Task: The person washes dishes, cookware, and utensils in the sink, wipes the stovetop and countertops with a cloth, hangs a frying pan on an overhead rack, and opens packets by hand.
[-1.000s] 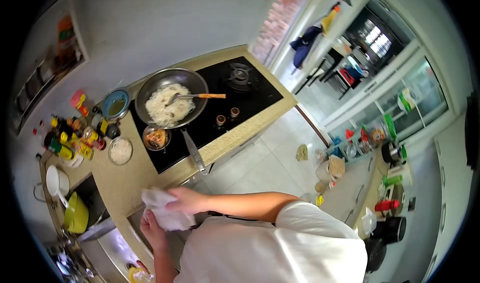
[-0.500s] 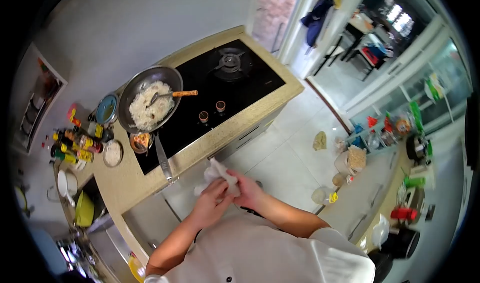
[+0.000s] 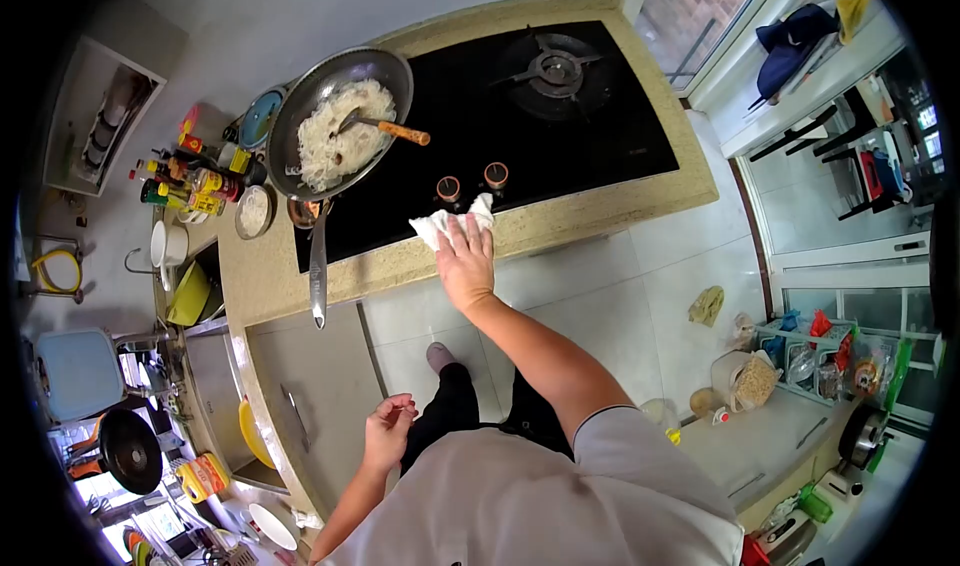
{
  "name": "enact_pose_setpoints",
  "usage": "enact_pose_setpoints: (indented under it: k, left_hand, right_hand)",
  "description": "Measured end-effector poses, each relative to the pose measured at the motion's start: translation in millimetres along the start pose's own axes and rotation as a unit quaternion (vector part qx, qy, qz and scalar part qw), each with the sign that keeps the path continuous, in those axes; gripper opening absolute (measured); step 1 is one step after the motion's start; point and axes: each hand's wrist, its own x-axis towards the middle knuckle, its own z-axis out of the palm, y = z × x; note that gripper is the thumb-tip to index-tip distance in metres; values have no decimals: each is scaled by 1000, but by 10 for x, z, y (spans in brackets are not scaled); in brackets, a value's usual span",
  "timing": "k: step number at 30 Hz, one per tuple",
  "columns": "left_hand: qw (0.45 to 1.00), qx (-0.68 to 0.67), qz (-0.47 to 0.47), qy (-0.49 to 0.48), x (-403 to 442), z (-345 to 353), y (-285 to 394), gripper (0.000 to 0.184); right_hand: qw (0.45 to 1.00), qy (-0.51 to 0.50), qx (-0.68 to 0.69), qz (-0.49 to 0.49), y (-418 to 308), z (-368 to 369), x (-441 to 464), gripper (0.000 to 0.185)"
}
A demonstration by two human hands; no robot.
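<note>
My right hand (image 3: 466,267) lies flat with fingers stretched out on a crumpled white cloth (image 3: 440,224). The cloth rests on the front edge of the black glass gas hob (image 3: 455,96), just below two control knobs (image 3: 495,175). Close to my body, over the floor, my left hand (image 3: 388,432) hangs with fingers loosely bent and nothing visible in it. A wok (image 3: 392,76) stands on the hob's left side, its metal handle jutting past the counter front. White noodle-like strands (image 3: 338,146) fill it, with a wooden-handled spatula (image 3: 403,132) lying in them.
Sauce bottles (image 3: 205,181) and a bowl of white stuff (image 3: 254,211) crowd the counter's left end. The second burner (image 3: 557,69) sits at the back right. A sink with a green basin (image 3: 190,294) lies left. On the right floor stands a bag (image 3: 750,378) beside a wire rack.
My right hand has moved forward from my body onto the counter edge with the white cloth. My left hand has let go of the cloth and dropped back toward my body.
</note>
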Motion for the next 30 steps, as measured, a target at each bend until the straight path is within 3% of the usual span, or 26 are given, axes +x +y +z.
enact_pose_setpoints:
  k: [3, 4, 5, 7, 8, 10, 13, 18, 21, 26, 30]
  left_hand:
    - [999, -44, -25, 10, -22, -223, -235, 18]
    - [999, -32, -21, 10, -19, -351, -292, 20]
    - [1000, -21, -17, 10, -40, -505, -347, 21]
    - [997, -55, -41, 19, -83, -858, -531, 20]
    - [995, -80, -50, 43, -98, -1024, -626, 19]
    - [989, -113, -66, 67, -100, -1313, -840, 19]
    - [975, -120, -157, 103, -34, -1664, -945, 21]
    - [953, -232, -115, 155, -118, -2347, -1364, 23]
    - [930, -243, -143, 236, -424, -2653, -1572, 23]
    - [854, -317, -163, 379, -1064, -2684, -2032, 27]
    - [752, -384, -180, 504, -1443, -2405, -2352, 27]
  right_hand:
    - [995, 16, 33, -90, 309, 33, -57, 25]
    - [995, 53, 72, -49, 405, -248, -5, 20]
    - [997, 8, 74, 12, 716, -293, -53, 17]
    - [990, 93, -42, 95, 1108, -612, -67, 21]
    - [991, 88, -49, 88, 1031, -533, -59, 21]
    - [954, 164, -217, 127, 776, -338, -69, 28]
    - [983, 83, -138, 84, -454, 355, -118, 35]
    - [996, -45, -71, 39, -2752, 1453, -107, 44]
    - [992, -111, -2, -64, -3892, 2046, -103, 47]
    - [936, -216, 48, -273, -5171, 2826, -266, 48]
    - [864, -293, 115, -393, -5624, 2536, -1143, 60]
